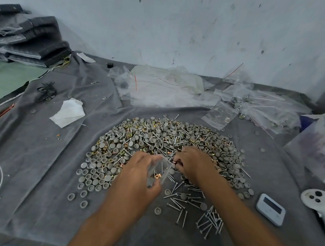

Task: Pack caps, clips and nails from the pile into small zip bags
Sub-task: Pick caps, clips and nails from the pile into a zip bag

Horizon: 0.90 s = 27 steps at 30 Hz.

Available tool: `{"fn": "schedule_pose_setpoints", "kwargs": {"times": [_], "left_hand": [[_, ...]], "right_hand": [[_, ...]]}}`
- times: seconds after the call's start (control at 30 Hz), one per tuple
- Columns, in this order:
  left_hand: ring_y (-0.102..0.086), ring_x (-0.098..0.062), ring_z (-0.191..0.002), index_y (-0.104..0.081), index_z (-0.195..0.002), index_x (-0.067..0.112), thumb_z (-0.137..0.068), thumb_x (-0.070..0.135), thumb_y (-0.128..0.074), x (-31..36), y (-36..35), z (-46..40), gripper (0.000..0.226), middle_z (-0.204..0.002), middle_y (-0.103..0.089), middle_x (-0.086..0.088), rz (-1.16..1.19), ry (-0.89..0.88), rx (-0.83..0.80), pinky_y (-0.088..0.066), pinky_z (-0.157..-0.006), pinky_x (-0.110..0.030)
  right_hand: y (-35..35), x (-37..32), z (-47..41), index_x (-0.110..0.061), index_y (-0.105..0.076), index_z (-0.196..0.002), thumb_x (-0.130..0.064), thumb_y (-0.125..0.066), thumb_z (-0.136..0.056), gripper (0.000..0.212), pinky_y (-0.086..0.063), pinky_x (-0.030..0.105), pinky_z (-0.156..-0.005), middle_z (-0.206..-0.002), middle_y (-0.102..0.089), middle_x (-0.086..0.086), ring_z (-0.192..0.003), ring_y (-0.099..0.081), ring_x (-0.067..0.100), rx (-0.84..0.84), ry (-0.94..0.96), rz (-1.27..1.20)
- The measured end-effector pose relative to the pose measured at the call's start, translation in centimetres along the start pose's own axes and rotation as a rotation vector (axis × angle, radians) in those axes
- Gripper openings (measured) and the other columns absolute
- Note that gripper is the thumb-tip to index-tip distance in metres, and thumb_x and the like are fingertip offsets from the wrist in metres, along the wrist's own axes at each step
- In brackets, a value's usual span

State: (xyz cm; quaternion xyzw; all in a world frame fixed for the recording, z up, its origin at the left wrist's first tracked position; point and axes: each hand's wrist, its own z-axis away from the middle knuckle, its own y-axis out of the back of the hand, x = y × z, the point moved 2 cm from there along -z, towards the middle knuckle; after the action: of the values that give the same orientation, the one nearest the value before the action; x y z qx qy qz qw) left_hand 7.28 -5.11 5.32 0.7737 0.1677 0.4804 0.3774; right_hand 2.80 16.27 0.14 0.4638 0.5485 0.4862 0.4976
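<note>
Lower centre: our left hand (143,171) grips an open zip bag (159,171), clip inside; right hand (191,163) pinches clips from the pile (157,134). Mid-fill; next, drop them in.

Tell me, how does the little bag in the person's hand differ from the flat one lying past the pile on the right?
The held bag, gripped by the left hand, is open and puffed, tilted above the pile; the flat bag lies untouched on the grey cloth. The held one shows nails and a copper clip inside; the other holds only a few small bits. Both are small and clear.
</note>
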Motion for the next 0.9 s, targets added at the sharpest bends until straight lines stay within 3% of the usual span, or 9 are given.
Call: {"fn": "schedule_pose_setpoints", "kwargs": {"times": [0.1, 0.23, 0.4, 0.5, 0.57, 0.63, 0.8, 0.9], "left_hand": [[-0.040, 0.021, -0.101, -0.054, -0.130, 0.037, -0.081, 0.027, -0.073, -0.1, 0.0, -0.1, 0.053, -0.106, -0.041, 0.029, -0.009, 0.000, -0.002, -0.035, -0.070, -0.004], [-0.043, 0.017, -0.100, -0.054, -0.132, 0.035, -0.081, 0.026, -0.073, -0.1, 0.1, -0.1, 0.054, -0.109, -0.043, 0.026, -0.007, 0.000, 0.001, -0.038, -0.077, -0.011], [-0.044, 0.015, -0.097, -0.055, -0.130, 0.032, -0.082, 0.027, -0.073, 0.1, 0.1, -0.2, 0.051, -0.108, -0.044, 0.024, 0.005, -0.003, 0.004, -0.038, -0.075, -0.011], [-0.046, 0.012, -0.091, -0.058, -0.127, 0.031, -0.081, 0.026, -0.073, 0.2, 0.0, -0.3, 0.049, -0.103, -0.044, 0.024, 0.019, -0.005, 0.001, -0.039, -0.074, -0.014], [-0.047, 0.010, -0.090, -0.060, -0.125, 0.028, -0.080, 0.027, -0.072, 0.3, 0.0, -0.3, 0.046, -0.104, -0.046, 0.022, 0.027, -0.010, -0.002, -0.042, -0.077, -0.018], [-0.046, 0.010, -0.089, -0.060, -0.122, 0.027, -0.080, 0.027, -0.071, 0.5, 0.0, -0.3, 0.044, -0.103, -0.046, 0.021, 0.037, -0.014, 0.001, -0.041, -0.075, -0.020], [-0.044, 0.008, -0.083, -0.059, -0.110, 0.026, -0.079, 0.025, -0.071, 0.4, 0.1, -0.3, 0.033, -0.095, -0.040, 0.023, 0.014, -0.003, 0.004, -0.035, -0.068, -0.020], [-0.045, 0.010, -0.084, -0.055, -0.104, 0.032, -0.077, 0.023, -0.071, 0.3, 0.2, -0.3, 0.033, -0.095, -0.040, 0.024, 0.021, -0.013, -0.005, -0.035, -0.068, -0.018]], "right_hand": [[-0.2, 0.2, 0.5, -0.028, -0.065, -0.107, -0.034, -0.055, -0.099, 0.014, -0.045, 0.028, -0.079, -0.106, -0.057, -0.008, -0.101, -0.053, 0.012, 0.052, -0.035, -0.054], [1.4, 0.7, 1.7, -0.025, -0.069, -0.101, -0.030, -0.061, -0.099, 0.011, -0.044, 0.015, -0.075, -0.100, -0.064, -0.009, -0.084, -0.058, -0.005, 0.117, -0.137, -0.532], [6.7, -2.2, 5.4, -0.034, -0.071, -0.098, -0.044, -0.067, -0.092, 0.012, -0.045, 0.008, -0.068, -0.092, -0.067, -0.018, -0.084, -0.064, 0.001, 0.346, 0.062, -0.778], [8.8, -4.6, 6.8, -0.026, -0.074, -0.094, -0.037, -0.070, -0.092, 0.012, -0.045, 0.010, -0.071, -0.091, -0.066, -0.017, -0.082, -0.063, 0.002, 0.349, 0.220, -0.650], [9.1, -5.8, 7.0, -0.023, -0.073, -0.095, -0.033, -0.071, -0.090, 0.011, -0.043, 0.012, -0.078, -0.094, -0.063, -0.014, -0.086, -0.057, 0.000, 0.314, 0.243, -0.428], [9.1, -6.6, 7.1, -0.022, -0.073, -0.097, -0.029, -0.072, -0.089, 0.011, -0.048, 0.020, -0.079, -0.096, -0.063, -0.009, -0.092, -0.057, 0.008, 0.309, 0.242, -0.250], [9.2, -7.6, 7.5, -0.023, -0.071, -0.115, -0.020, -0.065, -0.095, 0.021, -0.051, 0.026, -0.084, -0.104, -0.068, -0.009, -0.102, -0.057, 0.013, 0.336, 0.280, -0.288], [9.0, -8.4, 7.6, -0.021, -0.066, -0.114, -0.022, -0.072, -0.090, 0.025, -0.055, 0.032, -0.078, -0.104, -0.072, -0.011, -0.101, -0.060, 0.013, 0.298, 0.252, -0.316]]}}
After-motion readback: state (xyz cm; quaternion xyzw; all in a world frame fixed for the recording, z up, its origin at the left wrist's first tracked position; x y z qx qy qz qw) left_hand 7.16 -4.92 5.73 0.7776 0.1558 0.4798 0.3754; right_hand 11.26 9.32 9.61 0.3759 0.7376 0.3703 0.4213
